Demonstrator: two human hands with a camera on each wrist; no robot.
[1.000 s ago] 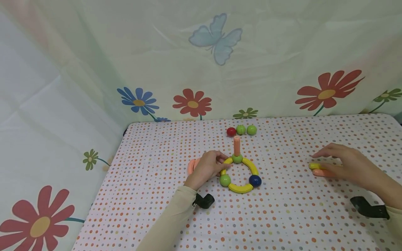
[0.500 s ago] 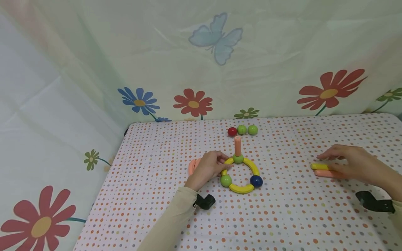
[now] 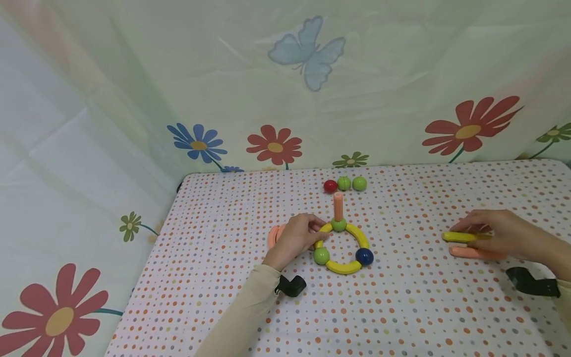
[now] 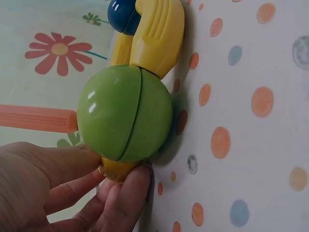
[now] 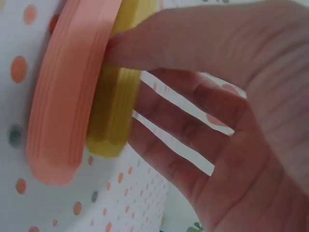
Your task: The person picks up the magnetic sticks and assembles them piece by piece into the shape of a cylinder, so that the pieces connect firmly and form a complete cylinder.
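My left hand pinches the left yellow curved piece of a ring made of yellow pieces, two green balls and a dark blue ball. From the ring's far green ball a pink stick rises upright. At the right, my right hand holds a yellow stick between thumb and fingers. In the right wrist view a pink piece lies beside the yellow one.
Beyond the ring, a red ball and two green balls stand in a row. Pink curved pieces lie partly hidden behind my left hand. A flowered curtain hangs along the far edge of the dotted table.
My right hand's fingers have closed on the yellow stick, and a gap has opened between it and the pink piece. My left hand keeps its hold on the ring.
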